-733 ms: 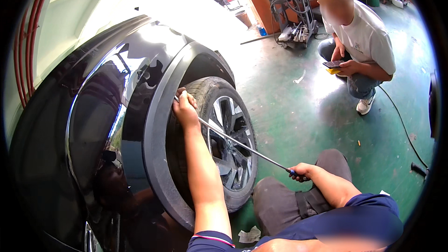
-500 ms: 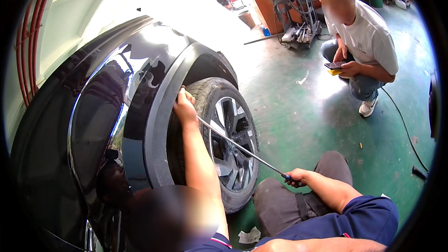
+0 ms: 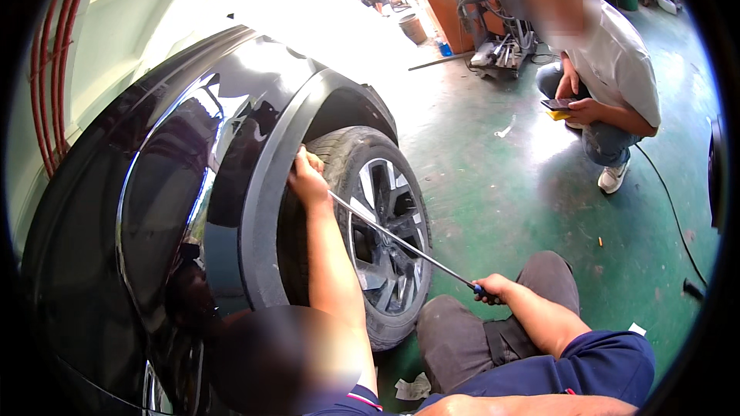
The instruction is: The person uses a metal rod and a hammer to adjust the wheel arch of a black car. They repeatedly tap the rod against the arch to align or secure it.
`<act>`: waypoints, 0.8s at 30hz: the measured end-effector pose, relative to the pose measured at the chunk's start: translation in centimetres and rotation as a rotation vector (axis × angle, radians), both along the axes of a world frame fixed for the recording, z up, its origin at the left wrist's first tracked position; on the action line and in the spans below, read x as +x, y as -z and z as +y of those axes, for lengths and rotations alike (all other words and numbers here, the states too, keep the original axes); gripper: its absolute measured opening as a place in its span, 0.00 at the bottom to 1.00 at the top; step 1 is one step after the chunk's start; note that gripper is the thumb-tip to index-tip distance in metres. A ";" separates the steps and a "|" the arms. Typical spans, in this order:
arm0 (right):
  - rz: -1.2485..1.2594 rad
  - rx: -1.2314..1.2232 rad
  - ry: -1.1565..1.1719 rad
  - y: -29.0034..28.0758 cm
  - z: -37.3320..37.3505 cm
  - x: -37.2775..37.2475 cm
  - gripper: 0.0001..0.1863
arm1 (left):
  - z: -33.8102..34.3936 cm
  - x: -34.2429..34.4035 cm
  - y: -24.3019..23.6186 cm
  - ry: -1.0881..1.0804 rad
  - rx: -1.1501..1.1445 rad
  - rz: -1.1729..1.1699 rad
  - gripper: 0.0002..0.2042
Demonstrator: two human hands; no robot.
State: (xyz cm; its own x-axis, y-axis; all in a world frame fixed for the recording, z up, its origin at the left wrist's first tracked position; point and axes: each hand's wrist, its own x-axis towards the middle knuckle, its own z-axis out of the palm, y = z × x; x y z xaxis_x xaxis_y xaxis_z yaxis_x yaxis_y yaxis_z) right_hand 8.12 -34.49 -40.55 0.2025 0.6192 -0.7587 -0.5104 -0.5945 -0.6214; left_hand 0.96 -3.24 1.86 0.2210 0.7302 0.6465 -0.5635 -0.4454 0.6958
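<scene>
My right hand (image 3: 493, 289) is wrapped round the blue and black handle of a long steel bar (image 3: 408, 248). The bar slants up to the left across the alloy wheel (image 3: 385, 243), and its far end disappears behind my left wrist. Between the tyre (image 3: 327, 146) and the black wheel arch trim (image 3: 262, 239), my left hand (image 3: 311, 179) is closed, its fingers curled by the arch's inner edge. What those fingers hold, if anything, is hidden. The wheel sits turned outward under the dark, glossy car body (image 3: 166, 154).
To the right, a co-worker (image 3: 613, 69) squats with a phone (image 3: 556, 105). Behind stands a cart with coiled cables (image 3: 489, 23). A black cable (image 3: 672, 208) crosses the green floor on the right. Paper scraps (image 3: 413, 387) lie near my knees. Red pipes (image 3: 54, 69) run along the left wall.
The view has shifted slightly, and the co-worker's head has moved a little down and forward. Both my hands keep their places on the bar and at the arch, with barely any visible movement.
</scene>
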 end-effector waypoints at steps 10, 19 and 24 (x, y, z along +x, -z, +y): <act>-0.601 -0.043 -0.032 -3.5 -1.1 -2.0 0.26 | -3.5 1.0 4.7 -0.400 0.285 0.620 0.15; -0.942 0.208 0.248 -4.9 -7.3 -0.3 0.19 | -13.5 10.3 8.5 -0.049 0.335 0.691 0.12; -0.659 0.243 0.426 -13.9 -15.2 0.0 0.18 | -16.6 12.2 9.3 0.061 0.362 0.693 0.11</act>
